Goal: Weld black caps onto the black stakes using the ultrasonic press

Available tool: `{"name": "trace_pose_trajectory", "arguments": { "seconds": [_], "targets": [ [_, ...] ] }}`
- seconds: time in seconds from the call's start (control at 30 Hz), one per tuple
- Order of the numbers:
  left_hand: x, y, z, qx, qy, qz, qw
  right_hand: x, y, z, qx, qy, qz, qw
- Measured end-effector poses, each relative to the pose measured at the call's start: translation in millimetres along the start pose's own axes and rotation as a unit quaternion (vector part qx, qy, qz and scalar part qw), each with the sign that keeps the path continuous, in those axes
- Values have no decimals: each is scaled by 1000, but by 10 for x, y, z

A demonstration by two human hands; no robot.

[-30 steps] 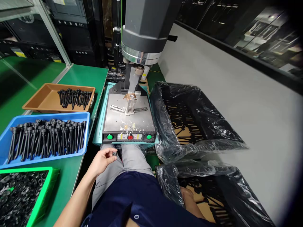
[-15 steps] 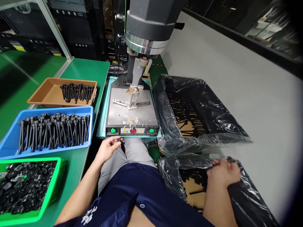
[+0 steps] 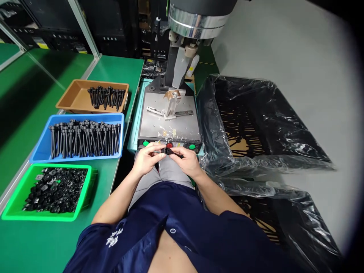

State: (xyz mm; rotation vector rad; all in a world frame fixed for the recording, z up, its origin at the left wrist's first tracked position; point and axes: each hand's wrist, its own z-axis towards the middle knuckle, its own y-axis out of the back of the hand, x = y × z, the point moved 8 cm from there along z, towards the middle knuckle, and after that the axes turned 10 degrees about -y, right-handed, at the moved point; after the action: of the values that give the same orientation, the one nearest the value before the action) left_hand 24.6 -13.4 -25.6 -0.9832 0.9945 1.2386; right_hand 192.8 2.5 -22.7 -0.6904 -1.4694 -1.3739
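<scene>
In front of the press my two hands meet at a small black plastic part (image 3: 164,150). My left hand (image 3: 146,158) pinches it between thumb and fingers. From the other side my right hand (image 3: 187,161) closes on a black screw-like piece (image 3: 176,154), whose head end touches the small part. Fingers cover much of both pieces. Just beyond the hands is the press's front panel, with a red button (image 3: 169,145) between a left green button (image 3: 146,143) and a right green button (image 3: 192,146).
A metal fixture (image 3: 172,104) stands on the press plate (image 3: 148,127) under the press head (image 3: 199,26). To the left are a brown tray (image 3: 74,99) and blue tray (image 3: 42,142) of black screws, and a green bin (image 3: 85,185) of small black parts. Plastic-lined crates (image 3: 290,125) stand right.
My right hand has come from the lower crate on the right to meet my left hand. The view has shifted, and both hands now work together at the black pieces.
</scene>
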Motion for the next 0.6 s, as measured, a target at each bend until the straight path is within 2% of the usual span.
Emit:
{"name": "trace_pose_trajectory", "arguments": {
  "seconds": [0.1,0.27,0.37,0.5,0.6],
  "targets": [
    [13,9,-20,3,0,-5,1000,91,-56,54,17,27,-4,999],
    [34,24,-9,13,5,-1,1000,113,-81,75,46,39,-4,998],
    [31,21,10,22,11,-15,1000,57,-94,95,60,10,38,997],
    [46,-1,23,55,24,-25,998,-62,-227,126,160,-56,134,976],
    [67,-1,35,66,30,-23,997,-135,-280,154,196,-88,175,961]
  ]
}}
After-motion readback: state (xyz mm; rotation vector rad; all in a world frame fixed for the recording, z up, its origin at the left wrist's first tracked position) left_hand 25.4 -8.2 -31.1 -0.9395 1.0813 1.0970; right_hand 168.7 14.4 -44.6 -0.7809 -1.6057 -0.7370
